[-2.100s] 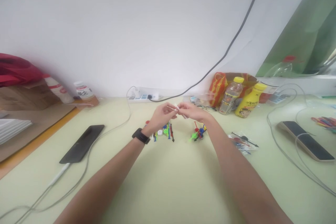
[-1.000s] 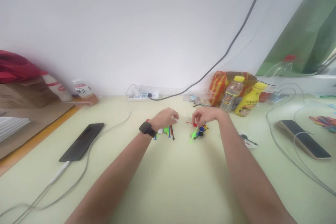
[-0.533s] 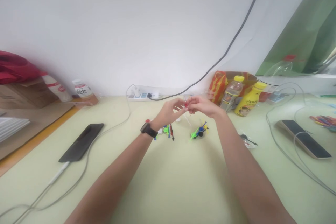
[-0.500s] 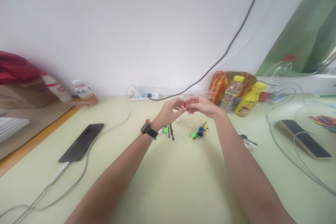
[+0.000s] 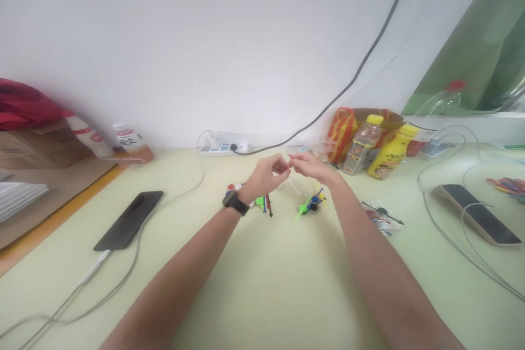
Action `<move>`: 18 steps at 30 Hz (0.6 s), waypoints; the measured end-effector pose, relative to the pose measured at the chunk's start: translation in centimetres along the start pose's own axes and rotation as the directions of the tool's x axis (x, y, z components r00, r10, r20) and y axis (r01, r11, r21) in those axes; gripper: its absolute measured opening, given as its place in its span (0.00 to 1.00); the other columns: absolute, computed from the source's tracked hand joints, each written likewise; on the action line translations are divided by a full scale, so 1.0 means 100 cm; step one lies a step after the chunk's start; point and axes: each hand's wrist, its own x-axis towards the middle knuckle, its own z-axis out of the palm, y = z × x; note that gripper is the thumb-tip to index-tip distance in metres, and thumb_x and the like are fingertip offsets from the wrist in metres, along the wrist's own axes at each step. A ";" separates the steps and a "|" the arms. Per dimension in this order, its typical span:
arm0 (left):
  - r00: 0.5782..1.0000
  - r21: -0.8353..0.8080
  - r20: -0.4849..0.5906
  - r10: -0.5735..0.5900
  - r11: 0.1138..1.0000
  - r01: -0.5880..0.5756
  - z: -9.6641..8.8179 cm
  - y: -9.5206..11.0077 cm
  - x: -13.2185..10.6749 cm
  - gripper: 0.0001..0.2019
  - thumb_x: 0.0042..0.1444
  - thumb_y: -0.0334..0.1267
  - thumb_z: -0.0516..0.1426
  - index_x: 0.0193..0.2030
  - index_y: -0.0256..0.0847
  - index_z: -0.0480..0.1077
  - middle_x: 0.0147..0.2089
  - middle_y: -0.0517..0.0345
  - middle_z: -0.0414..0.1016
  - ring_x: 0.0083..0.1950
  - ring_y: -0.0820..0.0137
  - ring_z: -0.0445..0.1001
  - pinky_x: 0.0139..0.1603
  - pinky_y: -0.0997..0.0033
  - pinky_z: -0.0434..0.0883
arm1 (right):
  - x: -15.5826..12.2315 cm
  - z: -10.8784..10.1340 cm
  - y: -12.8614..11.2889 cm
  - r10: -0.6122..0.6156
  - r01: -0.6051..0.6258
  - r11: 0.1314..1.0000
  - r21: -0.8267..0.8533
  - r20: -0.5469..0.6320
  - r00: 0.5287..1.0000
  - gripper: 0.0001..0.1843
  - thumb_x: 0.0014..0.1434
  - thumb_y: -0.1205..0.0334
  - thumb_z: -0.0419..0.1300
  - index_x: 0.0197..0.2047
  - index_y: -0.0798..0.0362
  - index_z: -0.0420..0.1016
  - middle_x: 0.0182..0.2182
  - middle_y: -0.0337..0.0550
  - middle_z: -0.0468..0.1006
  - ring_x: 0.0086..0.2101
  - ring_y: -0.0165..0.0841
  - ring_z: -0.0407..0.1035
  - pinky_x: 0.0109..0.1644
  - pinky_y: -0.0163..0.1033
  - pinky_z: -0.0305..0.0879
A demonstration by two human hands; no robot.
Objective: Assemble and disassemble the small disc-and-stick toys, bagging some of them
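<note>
My left hand, with a black watch on its wrist, and my right hand are raised above the pale table, fingertips pinched together. Between them is a small plastic piece that is too small to make out clearly. A thin white stick lies on the table just below them. Under my left hand lies a cluster of small coloured plastic pieces and sticks. Under my right hand lies a second cluster in green, blue and yellow.
A black phone on a white cable lies at the left. A second phone with cables lies at the right. Drink bottles and an orange bag stand at the back, beside a power strip. A clear packet of parts lies at the right.
My right hand dipped to the right cluster, took up a small red piece and rose to meet my left hand. Both hands now pinch close together.
</note>
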 end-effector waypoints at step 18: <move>0.967 0.530 0.132 -0.220 0.840 0.118 0.028 -0.027 -0.018 0.04 0.61 0.38 0.60 0.40 0.44 0.77 0.38 0.54 0.81 0.41 0.60 0.79 0.41 0.65 0.70 | -0.015 -0.013 -0.017 0.164 0.135 0.883 -0.449 0.565 0.808 0.17 0.41 0.56 0.75 0.36 0.48 0.84 0.31 0.37 0.82 0.32 0.34 0.73 0.32 0.34 0.61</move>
